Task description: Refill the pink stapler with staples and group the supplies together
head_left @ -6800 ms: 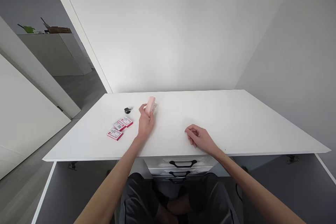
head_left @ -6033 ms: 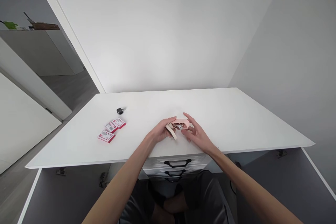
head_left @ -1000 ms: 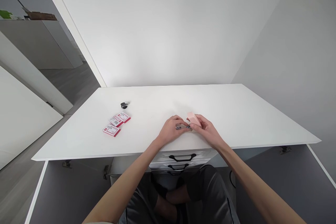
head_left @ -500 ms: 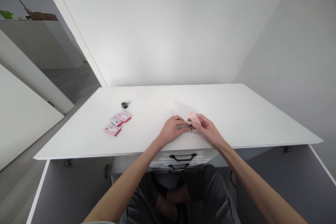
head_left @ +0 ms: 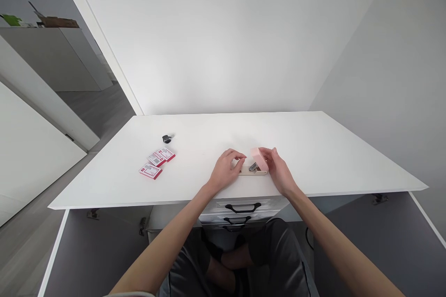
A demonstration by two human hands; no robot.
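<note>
A pink stapler (head_left: 259, 158) lies on the white desktop, its top cover swung up and its pale base flat. The metal staple channel (head_left: 252, 167) shows between cover and base. My right hand (head_left: 279, 169) is closed on the raised cover from the right side. My left hand (head_left: 225, 169) is at the left end of the base, hiding part of it. Its thumb and index finger are curled toward each other in a pinch; what they hold, if anything, I cannot make out.
Several red-and-white staple boxes (head_left: 151, 171) lie at the left of the white desk (head_left: 313, 148). Behind them is a small black object (head_left: 167, 138), perhaps a staple remover. Drawers with black handles (head_left: 243, 207) are under the front edge, above my legs.
My left hand has drawn away from the stapler's metal channel, where a shiny metal part showed in its fingers. My right hand has shifted slightly right, and more of the base shows.
</note>
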